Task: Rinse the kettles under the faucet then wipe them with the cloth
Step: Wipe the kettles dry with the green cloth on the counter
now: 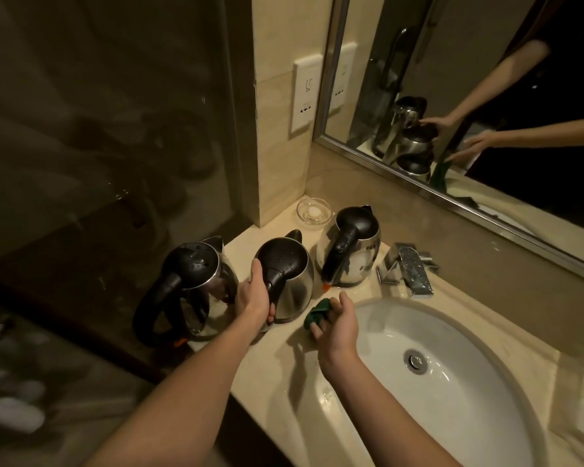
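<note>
Three steel kettles with black lids and handles stand in a row on the beige counter left of the sink. My left hand (254, 299) grips the handle of the middle kettle (289, 274), which stands upright. The left kettle (196, 284) and the right kettle (349, 246) stand untouched, with water drops on their lids. My right hand (338, 323) holds a bunched green cloth (317, 313) just right of the middle kettle, above the counter edge by the basin. The chrome faucet (408, 267) stands behind the sink and no water runs from it.
The white oval sink (452, 382) with a chrome drain fills the lower right. A small glass dish (314, 210) sits in the back corner. A wall outlet (305, 96) and a framed mirror (452, 96) are behind. A glass partition stands at the left.
</note>
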### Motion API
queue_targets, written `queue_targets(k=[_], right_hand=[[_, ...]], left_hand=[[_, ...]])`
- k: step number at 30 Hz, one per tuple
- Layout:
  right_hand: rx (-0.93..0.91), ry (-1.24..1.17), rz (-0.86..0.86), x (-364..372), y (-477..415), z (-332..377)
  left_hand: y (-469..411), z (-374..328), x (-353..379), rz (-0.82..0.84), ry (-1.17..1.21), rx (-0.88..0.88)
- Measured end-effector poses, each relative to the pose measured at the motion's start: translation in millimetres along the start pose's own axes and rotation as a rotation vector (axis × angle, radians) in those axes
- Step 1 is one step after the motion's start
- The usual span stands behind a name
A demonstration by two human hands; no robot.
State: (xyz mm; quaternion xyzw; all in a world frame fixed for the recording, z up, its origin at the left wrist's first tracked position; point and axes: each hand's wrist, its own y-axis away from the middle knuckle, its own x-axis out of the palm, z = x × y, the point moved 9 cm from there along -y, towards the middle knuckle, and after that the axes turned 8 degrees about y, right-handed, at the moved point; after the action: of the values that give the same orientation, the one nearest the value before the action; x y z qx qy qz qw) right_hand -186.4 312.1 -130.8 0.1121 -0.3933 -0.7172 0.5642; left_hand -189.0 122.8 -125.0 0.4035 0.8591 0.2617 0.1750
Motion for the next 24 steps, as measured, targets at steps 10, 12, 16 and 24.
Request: queue_targets(k=[10, 12, 16, 24], right_hand=[[-0.099, -0.097, 0.071, 32.0, 44.8, -6.0], [-0.12, -0.103, 0.051, 32.8, 50.8, -6.3], [-0.142, -0.104, 0.016, 33.6, 60.5, -8.0], [-0.009, -0.109, -0.02, 37.7, 80.0, -44.2]], left_hand=[[27.1, 28.8, -9.2, 0.043, 0.009, -0.002], [31.0, 34.1, -10.4, 0.039, 0.015, -0.01], [39.4, 42.1, -13.8, 0.041, 0.028, 0.005], [53.0, 46.2, -23.7, 0.092, -0.019, -0.003]])
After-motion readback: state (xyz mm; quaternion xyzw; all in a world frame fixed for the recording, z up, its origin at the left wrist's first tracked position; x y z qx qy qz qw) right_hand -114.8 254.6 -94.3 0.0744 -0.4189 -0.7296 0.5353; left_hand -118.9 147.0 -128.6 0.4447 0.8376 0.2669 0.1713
